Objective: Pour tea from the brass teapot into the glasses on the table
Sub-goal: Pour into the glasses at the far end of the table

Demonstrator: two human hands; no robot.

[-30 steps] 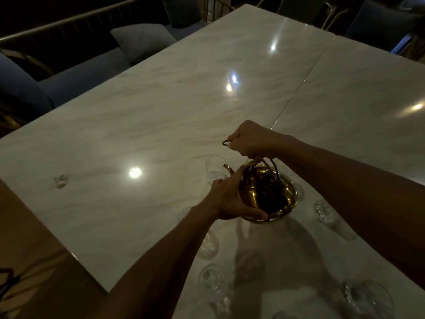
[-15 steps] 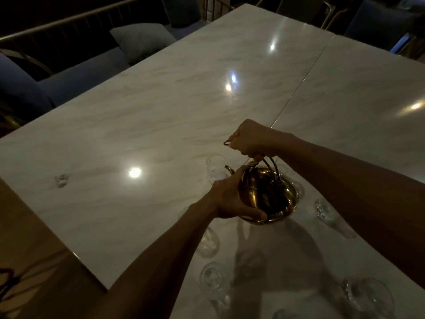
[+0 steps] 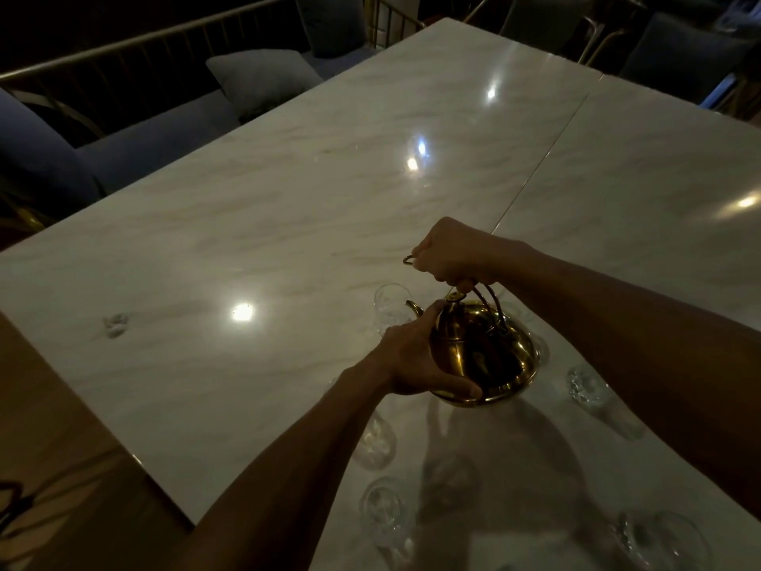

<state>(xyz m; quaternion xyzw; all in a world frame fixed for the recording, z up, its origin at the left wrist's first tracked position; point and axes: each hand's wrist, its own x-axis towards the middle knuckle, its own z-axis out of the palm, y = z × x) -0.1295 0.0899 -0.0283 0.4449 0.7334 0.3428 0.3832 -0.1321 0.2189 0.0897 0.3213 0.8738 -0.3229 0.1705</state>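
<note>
The brass teapot (image 3: 486, 356) hangs tilted above the marble table (image 3: 288, 224), its spout pointing left at the rim of a clear glass (image 3: 389, 309). My right hand (image 3: 453, 253) is closed on the pot's dark wire handle from above. My left hand (image 3: 412, 358) cups the pot's left side and underside. More glasses stand around: one under my left wrist (image 3: 376, 445), one nearer me (image 3: 385, 511), one at the right (image 3: 587, 385), one at the bottom right (image 3: 659, 537). No stream of tea is visible.
A seam (image 3: 539, 162) splits the tabletop into two slabs. A blue sofa with a grey cushion (image 3: 259, 76) and a gold rail sit beyond the left edge. Dark chairs (image 3: 679, 55) stand at the far end. A wooden surface (image 3: 61, 467) lies at the lower left.
The teapot and both hands have barely shifted; the pot stays tilted toward the far glass.
</note>
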